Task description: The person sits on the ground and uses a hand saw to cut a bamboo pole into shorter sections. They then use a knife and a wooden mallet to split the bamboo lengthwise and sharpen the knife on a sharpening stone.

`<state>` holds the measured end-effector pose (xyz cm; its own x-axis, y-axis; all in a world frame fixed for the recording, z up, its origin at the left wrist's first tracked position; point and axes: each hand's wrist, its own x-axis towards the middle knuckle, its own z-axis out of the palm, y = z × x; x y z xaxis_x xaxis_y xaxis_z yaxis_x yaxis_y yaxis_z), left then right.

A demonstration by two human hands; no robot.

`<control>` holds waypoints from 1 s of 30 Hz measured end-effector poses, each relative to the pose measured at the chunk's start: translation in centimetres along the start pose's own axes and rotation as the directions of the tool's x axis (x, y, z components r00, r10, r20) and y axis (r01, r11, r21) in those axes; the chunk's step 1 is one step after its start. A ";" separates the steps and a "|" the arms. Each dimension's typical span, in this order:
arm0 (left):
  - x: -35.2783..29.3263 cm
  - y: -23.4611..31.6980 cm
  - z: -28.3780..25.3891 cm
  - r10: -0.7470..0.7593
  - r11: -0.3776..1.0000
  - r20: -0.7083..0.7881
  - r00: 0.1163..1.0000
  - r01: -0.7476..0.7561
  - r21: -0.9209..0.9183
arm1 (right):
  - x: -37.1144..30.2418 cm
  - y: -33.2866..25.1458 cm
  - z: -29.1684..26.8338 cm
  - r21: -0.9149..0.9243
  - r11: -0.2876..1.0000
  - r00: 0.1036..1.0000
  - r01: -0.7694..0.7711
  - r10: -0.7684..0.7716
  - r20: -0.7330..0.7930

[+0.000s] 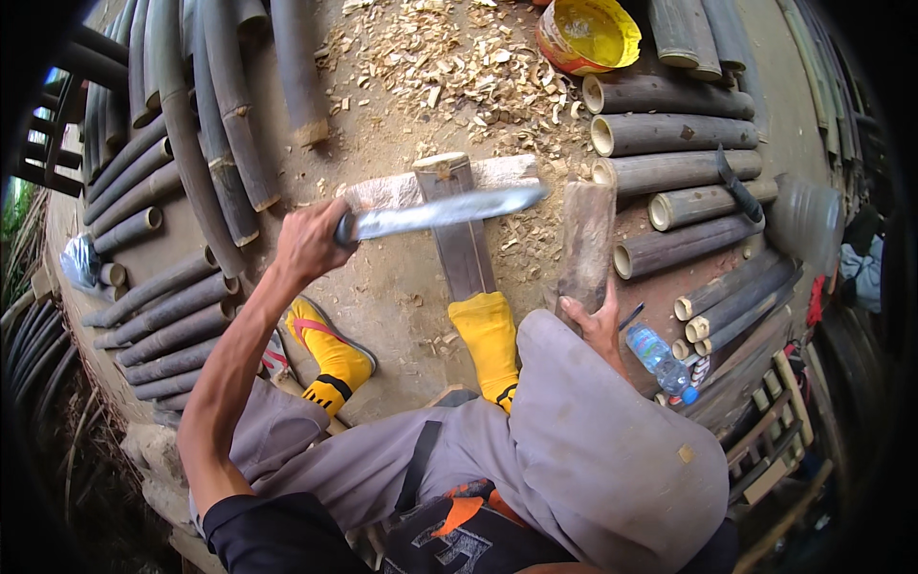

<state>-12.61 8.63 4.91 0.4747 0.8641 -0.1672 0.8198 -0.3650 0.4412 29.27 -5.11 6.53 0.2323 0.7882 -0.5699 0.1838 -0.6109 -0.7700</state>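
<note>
My left hand (pixel 314 237) is closed around the dark handle of a machete (pixel 445 212), its broad, worn blade pointing right. The blade passes over a split bamboo piece (pixel 462 253); whether it touches is hard to tell. That piece rests with its far end across a pale chopped log (pixel 382 190), and its near end meets my foot in a yellow sock (pixel 486 330). To the right, my right hand (pixel 600 328) grips the lower end of a thick brown wooden block (pixel 586 239), held roughly upright in the view. My right fingers are partly hidden behind it.
Wood chips (pixel 440 72) cover the ground ahead, beside a yellow-and-red bucket (pixel 588 38). Cut bamboo lengths (pixel 674 134) lie on the right, with a dark-handled blade (pixel 738 187) on them. More bamboo poles (pixel 172 143) lie left. A water bottle (pixel 660 362) lies near my right knee.
</note>
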 end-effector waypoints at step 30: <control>-5.3 -3.7 1.1 -0.116 0.980 0.165 0.979 0.086 0.179 | 5.2 -13.7 6.2 -0.122 -0.091 0.111 0.988 -0.121 0.986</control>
<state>-17.79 4.98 3.23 0.4227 0.8315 -0.3604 0.9016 -0.3457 0.2600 22.01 7.86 12.29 -0.9386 0.2348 -0.2529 0.3299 0.8252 -0.4584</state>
